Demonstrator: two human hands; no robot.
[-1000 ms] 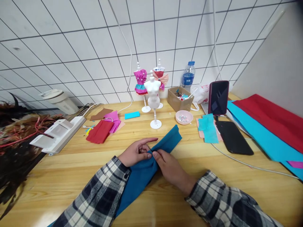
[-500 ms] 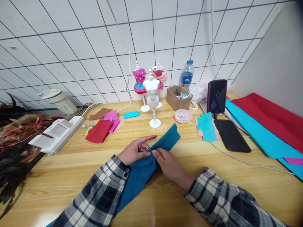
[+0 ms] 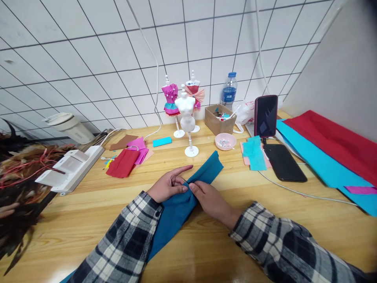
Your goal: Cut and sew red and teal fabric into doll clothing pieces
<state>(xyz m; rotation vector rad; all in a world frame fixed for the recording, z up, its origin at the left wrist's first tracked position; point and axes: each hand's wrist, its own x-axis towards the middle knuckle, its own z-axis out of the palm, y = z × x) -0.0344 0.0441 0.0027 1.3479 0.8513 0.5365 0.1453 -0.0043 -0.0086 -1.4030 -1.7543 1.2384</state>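
Observation:
A long strip of dark blue fabric (image 3: 176, 224) runs diagonally under my hands, gathered into folds between them. My right hand (image 3: 210, 198) pinches the gathered edge with thumb and fingers. My left hand (image 3: 169, 185) is closed on the fabric from the other side, its index finger stretched out above. A thin, needle-like sliver (image 3: 185, 181) shows between the fingertips; it is too small to make out surely. Beyond my hands stands a bare white mini dress form (image 3: 187, 114). Behind it are a form in a pink dress (image 3: 171, 96) and another with a peach bow (image 3: 194, 94).
A pink bowl of small beads (image 3: 225, 142), a cardboard box (image 3: 219, 122) and a water bottle (image 3: 229, 90) stand at the back. Phones (image 3: 284, 163), a cable and coloured sheets (image 3: 332, 149) lie right. Left are red fabric (image 3: 120, 163), a power strip (image 3: 73, 169), feathers and another person's hand (image 3: 7, 210).
The view has shifted slightly. My hands keep nearly the same hold on the blue fabric. Another person's hand has appeared at the left edge by the feathers.

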